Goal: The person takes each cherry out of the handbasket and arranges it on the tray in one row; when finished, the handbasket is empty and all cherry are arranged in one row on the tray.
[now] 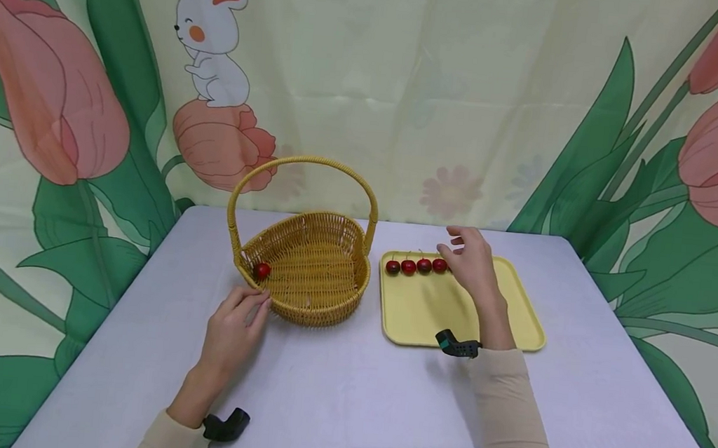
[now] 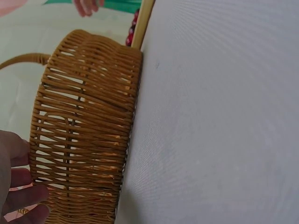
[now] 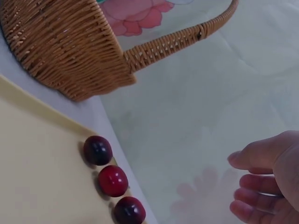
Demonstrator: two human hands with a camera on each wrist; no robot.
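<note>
My left hand (image 1: 235, 327) holds the near-left rim of a heart-shaped wicker basket (image 1: 310, 311) with a tall arched handle. In the left wrist view, fingers (image 2: 28, 198) lie against the basket's woven side (image 2: 84, 126). One dark red cherry (image 1: 262, 270) lies inside the basket at the left. My right hand (image 1: 472, 264) hovers over the far edge of a yellow tray (image 1: 415, 320), its fingers loosely bent with nothing between them. Several cherries (image 1: 408, 266) sit in a row along the tray's far left edge; the hand may hide more. The right wrist view shows cherries (image 3: 113, 181) apart from the hand.
Basket and tray stand side by side on a white-covered table (image 1: 320, 397), with a narrow gap between them. A curtain (image 1: 369, 98) printed with tulips and a rabbit hangs behind the table. Each wrist wears a small black camera (image 1: 226, 424). The basket handle (image 1: 307, 160) rises high.
</note>
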